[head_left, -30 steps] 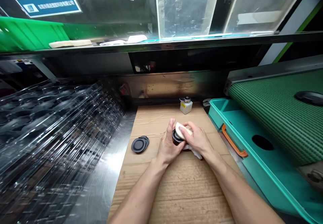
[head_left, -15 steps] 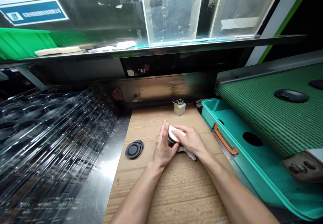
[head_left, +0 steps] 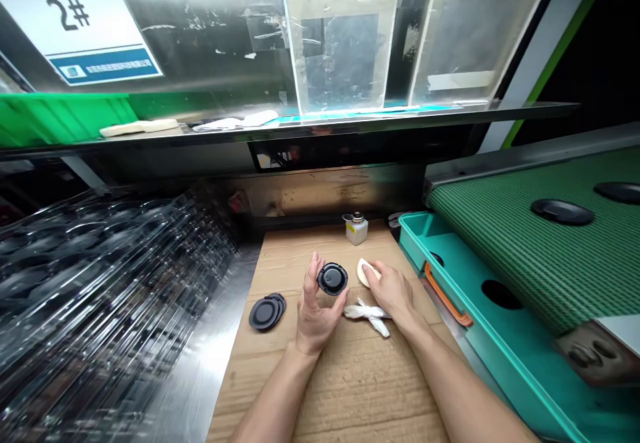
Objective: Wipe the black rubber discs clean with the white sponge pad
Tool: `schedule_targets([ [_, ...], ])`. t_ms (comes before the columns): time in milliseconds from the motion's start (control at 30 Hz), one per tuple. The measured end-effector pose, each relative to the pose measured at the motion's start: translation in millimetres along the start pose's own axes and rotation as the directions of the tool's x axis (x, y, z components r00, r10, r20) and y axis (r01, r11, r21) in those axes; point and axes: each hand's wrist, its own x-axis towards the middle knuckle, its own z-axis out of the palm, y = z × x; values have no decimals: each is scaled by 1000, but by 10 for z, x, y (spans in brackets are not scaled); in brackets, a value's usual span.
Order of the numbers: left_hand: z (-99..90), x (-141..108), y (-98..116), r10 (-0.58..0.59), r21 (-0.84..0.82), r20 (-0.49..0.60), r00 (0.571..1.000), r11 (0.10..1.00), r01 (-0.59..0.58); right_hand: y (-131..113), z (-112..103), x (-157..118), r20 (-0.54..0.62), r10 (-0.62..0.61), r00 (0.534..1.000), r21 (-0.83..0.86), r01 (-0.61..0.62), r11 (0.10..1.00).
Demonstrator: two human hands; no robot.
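My left hand (head_left: 315, 311) holds a round black rubber-like disc part (head_left: 333, 279) upright between thumb and fingertips, its face towards me. My right hand (head_left: 393, 292) lies a little to the right, its fingers over a cream oval pad (head_left: 367, 272), apart from the disc. Just below that hand, a crumpled white cloth (head_left: 367, 313) lies on the brown cardboard sheet (head_left: 320, 376). A small stack of similar black discs (head_left: 265, 314) sits left of my left hand. A small white dispenser bottle with a metal top (head_left: 357, 230) stands beyond my hands.
A teal tray with an orange handle (head_left: 447, 294) and a green mesh conveyor belt (head_left: 540, 256) lie to the right. Stacked clear plastic trays (head_left: 110, 276) fill the left. A steel shelf (head_left: 300, 123) with a green bin (head_left: 60, 118) runs behind.
The cream pad has come away from the black disc, which now shows its face in my left hand. My right hand has moved right with the pad, and the white cloth shows more fully.
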Motion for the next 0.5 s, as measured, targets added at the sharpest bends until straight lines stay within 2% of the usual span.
schedule_targets([
  [167,-8,-14,-20,-28,18,-7,1000,999,29,4,1,-16,4,-20,1000,10,20,1000],
  [333,-26,-11,-12,-135,2,36,990,991,135,15,-10,-20,10,-38,999,17,38,999],
  [500,-39,2,-14,-163,12,27,986,987,163,6,-26,-10,84,-123,989,67,118,991],
])
